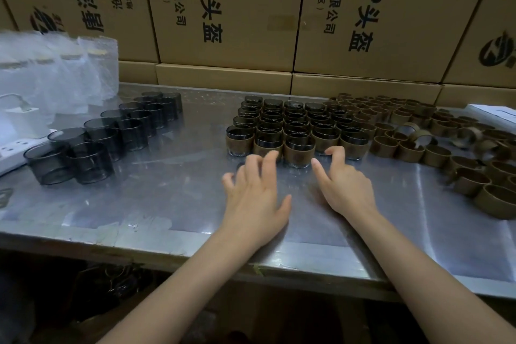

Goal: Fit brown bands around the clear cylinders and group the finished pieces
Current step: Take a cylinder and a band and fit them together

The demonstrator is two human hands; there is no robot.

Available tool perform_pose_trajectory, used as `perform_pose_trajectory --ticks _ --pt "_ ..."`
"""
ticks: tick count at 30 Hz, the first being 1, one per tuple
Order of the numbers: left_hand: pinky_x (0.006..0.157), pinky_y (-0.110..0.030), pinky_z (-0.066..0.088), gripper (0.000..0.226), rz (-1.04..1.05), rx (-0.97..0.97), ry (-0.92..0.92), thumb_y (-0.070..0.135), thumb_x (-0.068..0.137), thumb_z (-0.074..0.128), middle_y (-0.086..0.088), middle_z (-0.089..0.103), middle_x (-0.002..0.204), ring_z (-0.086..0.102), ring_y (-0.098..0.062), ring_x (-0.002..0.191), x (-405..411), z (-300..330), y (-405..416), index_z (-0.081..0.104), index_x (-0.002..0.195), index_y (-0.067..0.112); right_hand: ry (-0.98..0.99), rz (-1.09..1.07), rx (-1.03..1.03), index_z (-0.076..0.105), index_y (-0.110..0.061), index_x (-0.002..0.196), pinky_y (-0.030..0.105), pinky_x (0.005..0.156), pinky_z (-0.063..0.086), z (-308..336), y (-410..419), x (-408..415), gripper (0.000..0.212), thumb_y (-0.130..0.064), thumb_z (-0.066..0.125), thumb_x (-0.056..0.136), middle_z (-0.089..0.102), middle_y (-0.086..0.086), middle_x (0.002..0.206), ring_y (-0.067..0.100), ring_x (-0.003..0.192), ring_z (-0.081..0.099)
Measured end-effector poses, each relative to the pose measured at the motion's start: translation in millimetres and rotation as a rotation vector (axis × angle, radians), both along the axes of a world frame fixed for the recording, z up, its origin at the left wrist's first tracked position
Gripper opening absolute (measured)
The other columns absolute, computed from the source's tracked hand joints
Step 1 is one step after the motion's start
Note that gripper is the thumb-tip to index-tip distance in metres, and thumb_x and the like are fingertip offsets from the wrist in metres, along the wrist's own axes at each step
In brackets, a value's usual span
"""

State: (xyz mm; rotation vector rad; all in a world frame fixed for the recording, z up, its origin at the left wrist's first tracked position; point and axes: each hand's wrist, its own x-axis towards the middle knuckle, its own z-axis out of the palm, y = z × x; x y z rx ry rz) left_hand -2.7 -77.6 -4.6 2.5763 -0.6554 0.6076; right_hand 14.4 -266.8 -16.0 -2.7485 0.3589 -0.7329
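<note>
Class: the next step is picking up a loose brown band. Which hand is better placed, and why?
Right. The right hand is nearer the loose brown bands; the left hand is farther, nearer the bare cylinders.

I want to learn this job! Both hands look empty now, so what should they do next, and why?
Probably the left hand should reach for the nearest bare cylinder at the left. Both it and the right hand hold nothing, the front banded cylinder already stands with the finished group, and loose brown bands wait at the right.
</note>
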Motion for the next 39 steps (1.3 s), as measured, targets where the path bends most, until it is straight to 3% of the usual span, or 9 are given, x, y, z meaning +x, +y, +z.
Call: perform_pose_trajectory --ticks 5,9,14,20,23,27,31,36,39 --pt "0.086 -0.038 0.041 0.035 -0.212 -0.032 0.009 0.032 0.093 0.050 0.001 0.065 0.103 0.051 -0.026 0.105 12.8 10.7 -37.3 0.045 0.126 0.023 0.006 0.024 0.115 0.042 -0.022 0.114 0.036 0.069 0.036 2.7 -3.4 -0.1 0.035 -0.051 0.030 0.099 0.066 0.010 0.101 0.035 0.095 0.061" --pt "0.080 -0.040 0.047 0.029 -0.326 -0.153 0.204 0.031 0.093 0.052 -0.003 0.065 0.093 0.055 -0.024 0.097 31.8 19.6 -59.5 0.050 0.121 0.025 0.006 0.069 0.202 0.050 -0.022 0.091 0.035 0.066 0.036 4.2 -9.6 1.2 0.030 -0.039 0.028 0.103 0.061 0.005 0.087 0.029 0.088 0.059" --pt "0.068 -0.024 0.044 0.020 -0.349 -0.619 0.358 0.031 0.094 0.054 0.010 0.058 0.078 0.058 -0.012 0.082 39.7 7.7 -78.8 0.054 0.113 0.028 -0.081 0.103 0.429 0.054 -0.020 0.081 0.036 0.067 0.037 5.4 -14.5 2.1 0.034 -0.039 0.033 0.100 0.060 -0.001 0.078 0.024 0.083 0.057" --pt "0.080 -0.023 0.048 0.010 -0.343 -1.008 0.551 0.024 0.099 0.049 0.006 0.058 0.096 0.058 -0.009 0.088 45.2 -0.9 -79.8 0.051 0.108 0.020 -0.045 0.273 0.551 0.055 -0.029 0.095 0.042 0.083 0.048 4.3 -11.8 -2.8 0.038 -0.064 0.045 0.085 0.066 -0.008 0.093 0.015 0.093 0.062" --pt "0.082 -0.034 0.052 0.014 -0.308 -1.139 0.646 0.029 0.101 0.044 0.001 0.059 0.096 0.059 -0.013 0.088 49.6 1.1 -74.6 0.051 0.109 0.020 -0.052 0.366 0.557 0.048 -0.035 0.112 0.029 0.085 0.048 2.9 -7.2 -5.9 0.039 -0.053 0.064 0.081 0.062 -0.017 0.103 0.000 0.097 0.059" --pt "0.091 -0.049 0.050 0.018 -0.274 -1.047 0.703 0.035 0.102 0.038 -0.006 0.060 0.100 0.062 -0.026 0.097 50.4 2.6 -74.1 0.049 0.104 0.022 -0.249 0.366 0.550 0.049 -0.034 0.113 0.012 0.079 0.041 5.9 -5.4 -10.6 0.040 -0.039 0.072 0.081 0.057 -0.025 0.101 -0.011 0.096 0.054" --pt "0.095 -0.046 0.046 0.029 -0.260 -0.781 0.573 0.036 0.102 0.035 -0.009 0.062 0.109 0.057 -0.026 0.105 50.3 -1.6 -79.0 0.056 0.102 0.017 -0.357 0.302 0.616 0.050 -0.021 0.123 0.009 0.082 0.036 8.4 -9.0 -12.1 0.045 -0.030 0.070 0.084 0.055 -0.011 0.113 -0.002 0.101 0.051" --pt "0.085 -0.024 0.033 0.033 -0.227 -0.690 0.511 0.025 0.101 0.035 -0.007 0.053 0.118 0.047 -0.011 0.100 56.7 -2.6 -77.6 0.063 0.114 0.012 -0.317 0.267 0.559 0.046 -0.020 0.126 0.019 0.087 0.038 6.7 -8.5 -8.5 0.053 -0.029 0.072 0.081 0.052 -0.004 0.121 0.008 0.110 0.049" --pt "0.092 -0.027 0.040 0.033 -0.232 -0.641 0.516 0.015 0.098 0.039 -0.005 0.054 0.121 0.052 -0.015 0.109 57.1 -0.6 -77.5 0.063 0.120 0.012 -0.289 0.250 0.526 0.043 -0.024 0.124 0.025 0.089 0.042 3.9 -10.2 -6.5 0.056 -0.032 0.073 0.078 0.051 -0.004 0.121 0.011 0.110 0.051"
